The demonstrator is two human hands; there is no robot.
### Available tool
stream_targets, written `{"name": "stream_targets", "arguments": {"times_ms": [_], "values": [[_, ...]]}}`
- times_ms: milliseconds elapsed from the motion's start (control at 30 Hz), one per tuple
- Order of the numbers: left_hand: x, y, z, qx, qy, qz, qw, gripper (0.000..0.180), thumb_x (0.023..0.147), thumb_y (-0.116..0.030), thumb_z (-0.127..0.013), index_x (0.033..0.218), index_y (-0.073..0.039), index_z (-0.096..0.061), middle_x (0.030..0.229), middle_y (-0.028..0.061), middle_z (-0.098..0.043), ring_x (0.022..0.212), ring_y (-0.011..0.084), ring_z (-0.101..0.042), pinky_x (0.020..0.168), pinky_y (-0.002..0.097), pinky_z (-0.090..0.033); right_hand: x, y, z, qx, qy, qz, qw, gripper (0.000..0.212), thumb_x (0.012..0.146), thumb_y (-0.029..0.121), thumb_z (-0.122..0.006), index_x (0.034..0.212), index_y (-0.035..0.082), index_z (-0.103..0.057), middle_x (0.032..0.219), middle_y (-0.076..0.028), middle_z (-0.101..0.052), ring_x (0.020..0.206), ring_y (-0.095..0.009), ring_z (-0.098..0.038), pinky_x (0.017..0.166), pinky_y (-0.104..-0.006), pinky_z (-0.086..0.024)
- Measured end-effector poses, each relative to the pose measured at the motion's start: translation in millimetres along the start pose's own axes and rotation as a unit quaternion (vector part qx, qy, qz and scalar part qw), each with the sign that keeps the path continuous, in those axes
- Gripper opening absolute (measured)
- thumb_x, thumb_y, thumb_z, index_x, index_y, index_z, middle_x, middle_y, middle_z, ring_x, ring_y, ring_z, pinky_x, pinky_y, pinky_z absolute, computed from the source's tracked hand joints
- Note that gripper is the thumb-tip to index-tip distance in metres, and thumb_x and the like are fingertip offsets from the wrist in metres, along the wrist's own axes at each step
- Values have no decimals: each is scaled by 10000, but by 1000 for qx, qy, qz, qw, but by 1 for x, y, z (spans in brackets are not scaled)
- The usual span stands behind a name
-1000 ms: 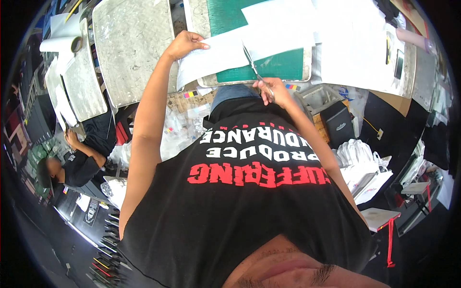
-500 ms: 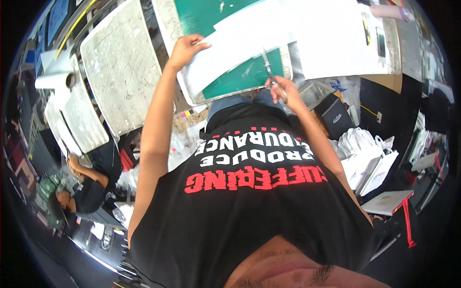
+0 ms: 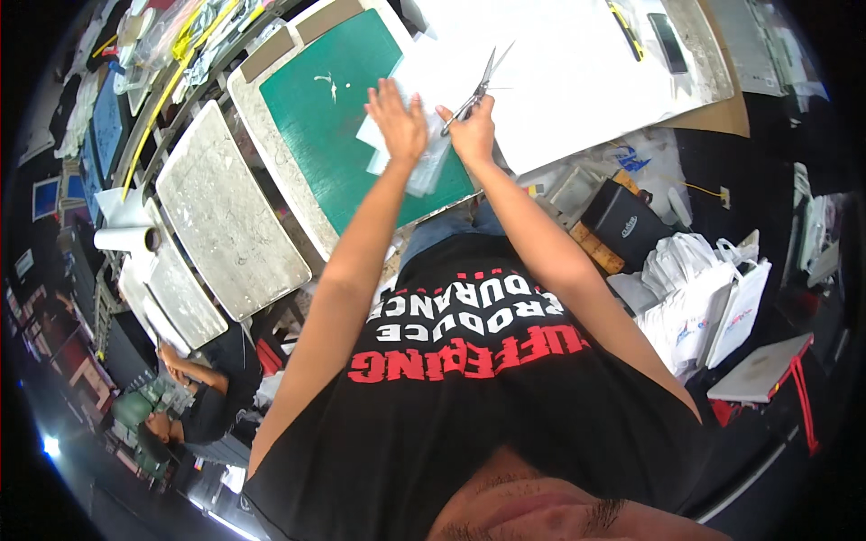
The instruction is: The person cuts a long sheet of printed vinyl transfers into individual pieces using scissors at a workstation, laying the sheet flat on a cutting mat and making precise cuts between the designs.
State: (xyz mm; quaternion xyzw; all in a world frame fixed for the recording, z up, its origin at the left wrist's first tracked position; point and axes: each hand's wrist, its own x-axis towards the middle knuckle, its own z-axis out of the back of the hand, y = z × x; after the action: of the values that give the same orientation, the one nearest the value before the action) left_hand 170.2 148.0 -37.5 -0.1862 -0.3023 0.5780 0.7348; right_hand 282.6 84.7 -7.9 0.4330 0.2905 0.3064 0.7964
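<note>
My left hand (image 3: 398, 122), its fingers spread flat, lies over several pale translucent sheets (image 3: 431, 171) on a green cutting mat (image 3: 316, 135). Close to its right, my right hand (image 3: 473, 131) holds a pair of metal scissors (image 3: 478, 93) by the handles. The scissor blades point away from me, slightly apart, above a large white sheet (image 3: 568, 99). Part of the pale sheets is hidden under my left hand and wrist.
A yellow-and-black cutter (image 3: 625, 32) and a dark phone (image 3: 667, 43) lie on the white sheet. Left of the mat is a worn, pale board (image 3: 230, 212). White bags (image 3: 690, 293) and a black box (image 3: 622, 221) stand at right. A co-worker (image 3: 194, 397) sits at lower left.
My left hand has gone from the white sheet's left edge to the smaller pale sheets, nearer my right hand. The scissors have moved away from me and left. The whole view has shifted.
</note>
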Motion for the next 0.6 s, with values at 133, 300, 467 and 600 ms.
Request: {"name": "stream_targets", "arguments": {"times_ms": [133,300,467,600], "values": [[-8,-41,0,-11,0,10,1000,478,1002,-295,-501,1356,26,-492,1358,248,-519,1306,397,-437,1116,470,-301,23,10,-14,88,-49,1,995,579,740,161,-812,1134,25,-411,884,-204,-691,832,-375,-680,689,-429,-518],[30,-24,50,-255,-29,187,948,408,1022,-333,-511,1248,-2,-589,1230,118,-626,1073,220,-598,937,341,-456,75,31,27,142,10,32,989,435,754,93,-790,1034,63,-459,710,-117,-683,638,-255,-670,589,-385,-495],[-8,-10,109,-315,1,271,909,431,1033,-337,-482,1321,-21,-540,1154,117,-666,981,163,-618,872,301,-465,200,23,156,8,51,133,990,422,771,125,-778,1055,89,-469,739,-115,-700,631,-258,-666,579,-370,-491],[-110,5,126,-281,35,396,874,442,1013,-341,-530,1293,0,-549,1051,111,-691,897,154,-632,822,293,-488,291,-19,211,-196,-5,252,948,457,771,195,-775,1112,105,-485,899,-174,-715,788,-376,-686,673,-444,-520]]}}
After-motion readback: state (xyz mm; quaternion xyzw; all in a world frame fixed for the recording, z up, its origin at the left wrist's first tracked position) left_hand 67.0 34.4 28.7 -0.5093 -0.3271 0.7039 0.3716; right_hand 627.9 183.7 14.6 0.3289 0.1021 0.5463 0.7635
